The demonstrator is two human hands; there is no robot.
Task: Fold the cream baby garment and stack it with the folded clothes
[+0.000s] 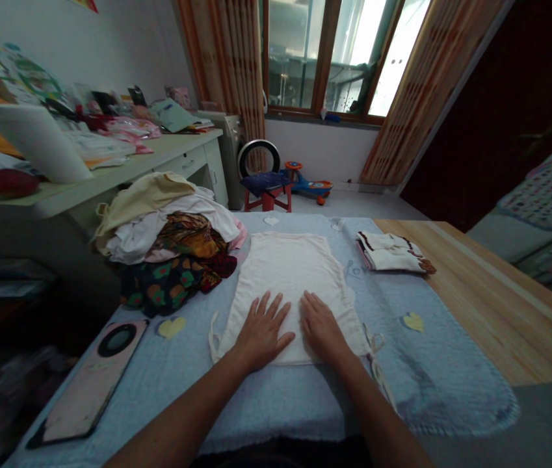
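I'd sweep lightly outward from the middle, never dragging. The left hand [263,331] and right hand [322,325] rest flat, fingers loose and gripping nothing, on the white garment [290,266] at the frame's centre; it looks soft, faintly creased, with tie cords [372,354] at its lower corners.

The garment [290,266] is lying smack in the middle of the blanket [451,390], with the left hand [263,333] and right hand [322,325] resting side by side on its near half. Off to the left, a clothes pile [173,240] is sitting behind the phone [93,377]. Over on the right, a folded stack [390,252] is lying near the blanket's edge, where the table [504,325] is peeking out. The desk [168,151] is standing left, beyond the pile. Farther back, a stool [276,200] is standing just left of a ride-on toy [312,186], and the window [295,84] is sitting behind both.
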